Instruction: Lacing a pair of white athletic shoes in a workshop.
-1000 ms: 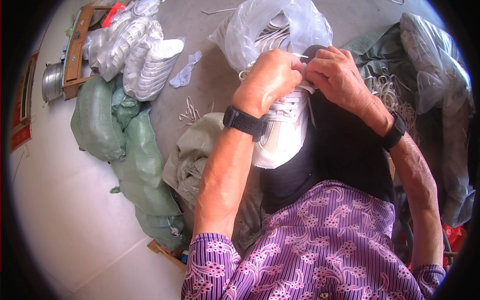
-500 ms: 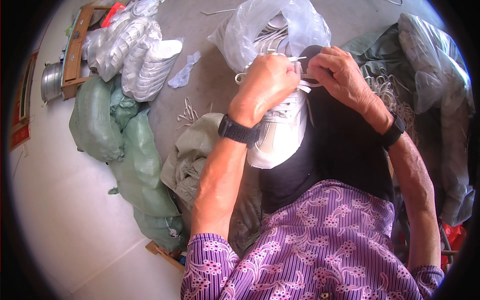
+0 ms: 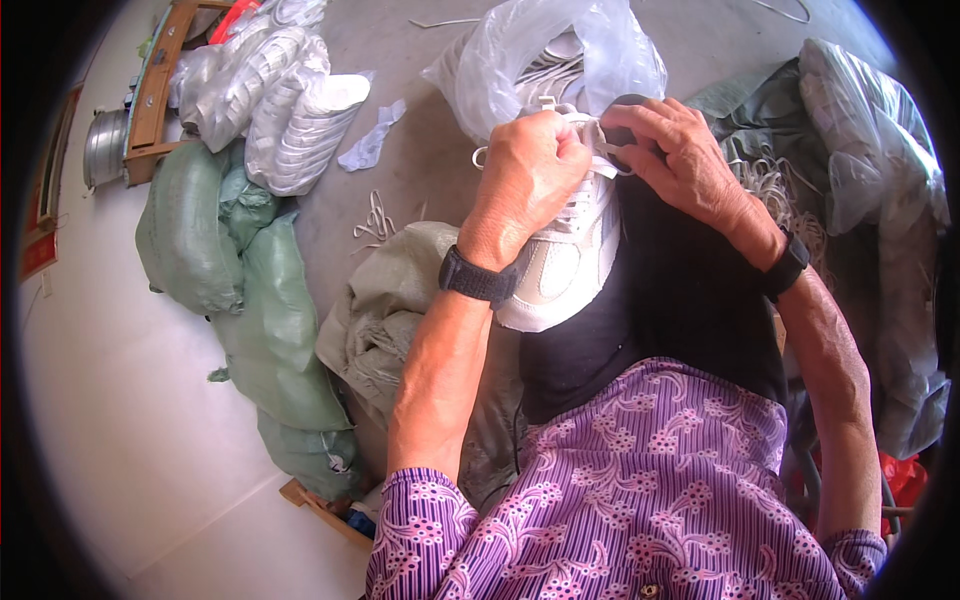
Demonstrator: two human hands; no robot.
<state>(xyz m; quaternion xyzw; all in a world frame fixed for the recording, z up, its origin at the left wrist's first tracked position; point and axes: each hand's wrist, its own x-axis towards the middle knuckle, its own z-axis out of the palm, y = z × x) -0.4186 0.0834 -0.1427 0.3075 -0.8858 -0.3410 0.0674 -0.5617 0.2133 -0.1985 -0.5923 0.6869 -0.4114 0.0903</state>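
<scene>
A white and cream shoe upper (image 3: 556, 277) lies over my dark-clad lap, toe toward me and its cut lower edge showing. White lacing crosses its front. My left hand (image 3: 535, 172) is closed over the eyelet area near the ankle opening, gripping the upper; its fingertips are mostly hidden. A small loop of lace (image 3: 479, 158) sticks out left of that hand. On the other side of the opening, my right hand (image 3: 675, 150) pinches a white shoelace (image 3: 612, 163) between thumb and forefinger, close to the top eyelets.
Beyond the upper stands a clear plastic bag (image 3: 625, 60) with more uppers. A bundle of laces (image 3: 770, 185) lies at right beside plastic wrapping (image 3: 860, 130). Green sacks (image 3: 275, 320) and wrapped stacks of white uppers (image 3: 305, 130) are at left, near a wooden bench (image 3: 150, 100).
My right hand's fingers have opened slightly and shifted toward the upper. A lace end that stuck out between the hands no longer shows there. The left hand stays nearly in place.
</scene>
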